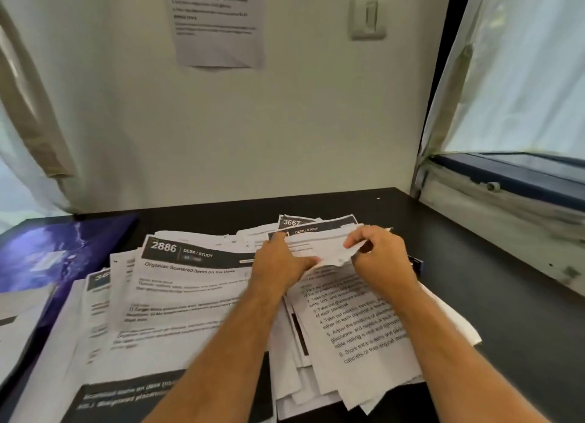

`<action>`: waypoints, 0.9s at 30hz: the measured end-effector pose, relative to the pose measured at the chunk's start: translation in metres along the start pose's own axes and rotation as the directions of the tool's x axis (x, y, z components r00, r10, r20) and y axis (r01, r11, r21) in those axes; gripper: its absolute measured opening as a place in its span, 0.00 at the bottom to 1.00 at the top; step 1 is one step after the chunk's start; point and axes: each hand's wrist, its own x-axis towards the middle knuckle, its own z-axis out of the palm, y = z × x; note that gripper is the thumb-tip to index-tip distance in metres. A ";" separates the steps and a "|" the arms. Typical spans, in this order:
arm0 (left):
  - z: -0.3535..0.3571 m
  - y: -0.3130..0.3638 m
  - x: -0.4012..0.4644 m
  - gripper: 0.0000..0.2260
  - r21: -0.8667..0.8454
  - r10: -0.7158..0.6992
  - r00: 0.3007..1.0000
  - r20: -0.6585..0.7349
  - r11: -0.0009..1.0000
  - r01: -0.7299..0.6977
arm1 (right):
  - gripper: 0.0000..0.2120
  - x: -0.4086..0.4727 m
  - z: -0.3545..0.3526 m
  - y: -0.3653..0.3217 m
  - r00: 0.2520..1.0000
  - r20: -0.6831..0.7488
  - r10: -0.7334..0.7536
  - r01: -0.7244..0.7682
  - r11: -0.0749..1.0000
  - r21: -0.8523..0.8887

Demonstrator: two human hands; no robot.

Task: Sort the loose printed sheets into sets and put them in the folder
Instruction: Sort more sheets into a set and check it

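Observation:
A messy heap of printed sheets [190, 296] covers the black desk [474, 280]. The top left sheet is headed "2886 DESK / STUDY". A sheet of numbered steps [357, 321] lies on the right pile. Both hands hold one creased sheet with a dark header [319, 245] above that pile. My left hand [281, 261] grips its left edge, thumb on top. My right hand [376, 251] pinches its right edge. A blue and purple folder [47, 251] lies shut at the desk's left, partly under papers.
The desk ends at a white wall with a taped notice [218, 24] and a light switch [368, 19]. A window ledge [506, 207] with plastic sheeting runs along the right. A curtain [28, 106] hangs at left. A small dark object [416, 261] peeks out behind my right hand.

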 end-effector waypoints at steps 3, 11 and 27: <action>0.009 -0.011 0.002 0.34 0.170 0.029 0.999 -0.030 0.985 -0.024 | 0.10 -0.001 0.004 -0.008 0.978 0.206 -0.025 0.062 0.983 -0.176; 0.000 -0.018 0.007 0.38 -0.092 -0.014 0.997 -0.077 0.996 0.007 | 0.11 -0.006 0.014 -0.013 0.948 0.315 -0.031 0.134 0.941 -0.310; -0.015 -0.009 -0.006 0.12 -0.316 0.119 0.977 -0.176 0.933 -0.171 | 0.08 0.000 0.012 0.001 0.991 0.112 -0.068 0.086 0.982 -0.166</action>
